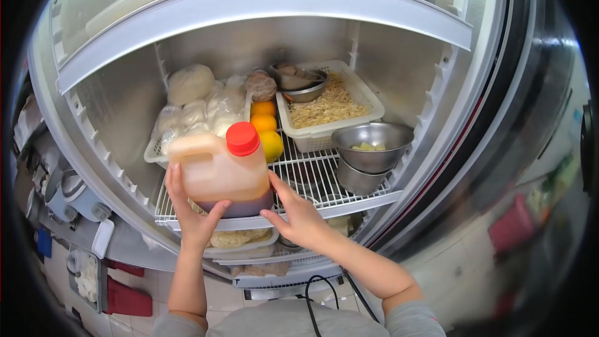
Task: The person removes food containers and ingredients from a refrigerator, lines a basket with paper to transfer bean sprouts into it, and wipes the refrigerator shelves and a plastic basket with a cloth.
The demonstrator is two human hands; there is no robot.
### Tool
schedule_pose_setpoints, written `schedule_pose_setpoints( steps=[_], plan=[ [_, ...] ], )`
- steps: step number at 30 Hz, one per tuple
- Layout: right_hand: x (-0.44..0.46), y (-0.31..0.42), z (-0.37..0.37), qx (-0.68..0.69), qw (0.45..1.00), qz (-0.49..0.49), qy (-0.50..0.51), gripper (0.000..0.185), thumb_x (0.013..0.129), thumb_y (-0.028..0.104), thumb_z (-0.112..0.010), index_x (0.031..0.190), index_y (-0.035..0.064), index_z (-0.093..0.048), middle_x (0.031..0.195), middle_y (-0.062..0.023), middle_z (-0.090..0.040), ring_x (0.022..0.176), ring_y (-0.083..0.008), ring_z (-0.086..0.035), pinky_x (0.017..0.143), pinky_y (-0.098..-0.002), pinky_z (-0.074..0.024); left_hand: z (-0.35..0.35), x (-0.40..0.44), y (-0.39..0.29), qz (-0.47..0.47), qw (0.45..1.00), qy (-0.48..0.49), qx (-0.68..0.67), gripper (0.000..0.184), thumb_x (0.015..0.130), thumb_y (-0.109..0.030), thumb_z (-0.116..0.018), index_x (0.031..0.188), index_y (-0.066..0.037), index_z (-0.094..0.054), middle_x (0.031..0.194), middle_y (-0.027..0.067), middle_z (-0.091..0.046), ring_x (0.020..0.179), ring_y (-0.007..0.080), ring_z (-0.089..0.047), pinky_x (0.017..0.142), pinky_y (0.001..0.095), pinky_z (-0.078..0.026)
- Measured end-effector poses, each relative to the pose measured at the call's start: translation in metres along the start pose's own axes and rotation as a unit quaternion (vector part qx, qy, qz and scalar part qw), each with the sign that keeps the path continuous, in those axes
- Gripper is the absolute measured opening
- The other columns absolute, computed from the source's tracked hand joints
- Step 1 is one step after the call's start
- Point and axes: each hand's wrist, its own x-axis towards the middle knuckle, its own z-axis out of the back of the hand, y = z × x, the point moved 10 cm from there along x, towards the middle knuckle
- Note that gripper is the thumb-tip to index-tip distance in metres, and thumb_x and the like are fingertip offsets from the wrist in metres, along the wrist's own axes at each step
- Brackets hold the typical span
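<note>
A translucent plastic jug (215, 168) with a red screw cap (243, 139) is at the front of a wire fridge shelf (312, 178). Dark liquid fills its lower part. My left hand (194, 218) grips the jug's left side, thumb across the front near the bottom. On the opposite side, my right hand (296, 212) presses its fingers against the jug, with the thumb lower down. The jug's underside is hidden, so I cannot tell whether it rests on the shelf. Yellow and orange round fruits (269, 145) lie just behind it.
Left of the fruits, a white basket (153, 150) holds bagged pale lumps. Another white basket (299, 139) holds bean sprouts and a metal bowl. Stacked metal bowls (374, 140) stand at the right. A white shelf edge (268, 3) spans above, and lower shelves hold more food.
</note>
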Motion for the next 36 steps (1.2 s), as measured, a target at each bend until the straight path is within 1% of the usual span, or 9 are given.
schedule_pose_setpoints(
  steps=[2,5,7,9,11,13,19,31,36],
  plan=[
    [0.003,0.007,-0.003,-0.023,0.996,-0.020,0.088,0.072,0.082,0.026,-0.057,0.135,-0.0031,-0.016,0.130,-0.0278,-0.035,0.117,-0.0372,-0.041,0.096,-0.0382,-0.0358,0.002,-0.002,0.008,0.005,1.000,-0.003,-0.016,0.099,0.056,-0.020,-0.081,0.135,-0.010,-0.023,0.135,0.0177,-0.024,0.124,0.0333,-0.029,0.101,0.0429,-0.027],
    [0.011,0.032,0.026,-0.153,0.980,0.046,0.118,0.048,0.083,0.024,-0.056,0.122,0.0002,-0.043,0.119,-0.0215,-0.049,0.106,-0.0344,-0.051,0.090,-0.0356,-0.0419,0.002,-0.005,0.016,0.002,0.999,-0.007,-0.038,0.097,0.056,-0.022,-0.081,0.134,-0.012,-0.024,0.135,0.0182,-0.024,0.123,0.0330,-0.029,0.100,0.0428,-0.027],
    [0.030,0.045,0.065,-0.214,0.971,-0.001,0.106,0.025,0.082,0.019,-0.056,0.101,0.0029,-0.060,0.104,-0.0137,-0.060,0.094,-0.0287,-0.058,0.083,-0.0331,-0.0452,0.000,-0.008,0.021,-0.004,0.999,-0.009,-0.045,0.096,0.057,-0.023,-0.081,0.134,-0.012,-0.024,0.135,0.0185,-0.024,0.123,0.0331,-0.029,0.100,0.0429,-0.027],
    [0.060,0.053,0.105,-0.316,0.948,-0.009,0.045,0.016,0.080,0.015,-0.057,0.090,0.0051,-0.065,0.092,-0.0097,-0.063,0.087,-0.0250,-0.059,0.079,-0.0329,-0.0464,0.000,-0.010,0.024,-0.019,0.998,-0.017,-0.055,0.095,0.058,-0.027,-0.081,0.133,-0.014,-0.024,0.135,0.0192,-0.024,0.123,0.0343,-0.029,0.099,0.0442,-0.028],
    [0.090,0.032,0.124,-0.464,0.885,0.029,-0.007,0.015,0.079,0.014,-0.057,0.090,0.0072,-0.066,0.090,-0.0100,-0.063,0.085,-0.0249,-0.059,0.078,-0.0353,-0.0466,-0.001,-0.011,0.026,-0.027,0.998,-0.015,-0.052,0.096,0.058,-0.028,-0.081,0.133,-0.014,-0.023,0.135,0.0203,-0.024,0.122,0.0354,-0.029,0.099,0.0448,-0.028],
    [0.119,-0.028,0.107,-0.550,0.812,-0.097,0.171,0.017,0.076,0.013,-0.060,0.091,0.0084,-0.066,0.088,-0.0106,-0.063,0.086,-0.0256,-0.059,0.077,-0.0364,-0.0467,-0.002,-0.011,0.027,-0.037,0.998,-0.013,-0.051,0.097,0.058,-0.030,-0.081,0.133,-0.015,-0.022,0.134,0.0213,-0.024,0.122,0.0365,-0.029,0.098,0.0454,-0.028],
    [0.129,-0.074,0.086,-0.583,0.745,-0.130,0.297,0.024,0.068,0.013,-0.066,0.092,0.0094,-0.066,0.086,-0.0124,-0.064,0.088,-0.0273,-0.060,0.078,-0.0367,-0.0466,-0.003,-0.017,0.038,-0.044,0.997,-0.017,-0.056,0.097,0.060,-0.033,-0.080,0.134,-0.015,-0.019,0.134,0.0247,-0.023,0.122,0.0382,-0.029,0.097,0.0460,-0.029],
    [0.137,-0.034,0.101,-0.607,0.773,-0.032,0.184,0.021,0.068,0.009,-0.063,0.089,0.0067,-0.065,0.082,-0.0141,-0.063,0.082,-0.0295,-0.061,0.076,-0.0382,-0.0479,-0.005,-0.023,0.046,-0.045,0.992,-0.017,-0.113,0.098,0.061,-0.032,-0.079,0.135,-0.016,-0.017,0.135,0.0243,-0.019,0.122,0.0376,-0.029,0.097,0.0463,-0.030],
    [0.133,-0.047,0.103,-0.543,0.800,-0.130,0.221,0.019,0.071,0.012,-0.063,0.090,0.0073,-0.066,0.086,-0.0149,-0.064,0.083,-0.0294,-0.061,0.077,-0.0367,-0.0478,-0.005,-0.021,0.045,-0.048,0.992,-0.014,-0.120,0.098,0.061,-0.031,-0.080,0.136,-0.017,-0.017,0.135,0.0248,-0.019,0.122,0.0380,-0.029,0.097,0.0464,-0.030]
  ],
)
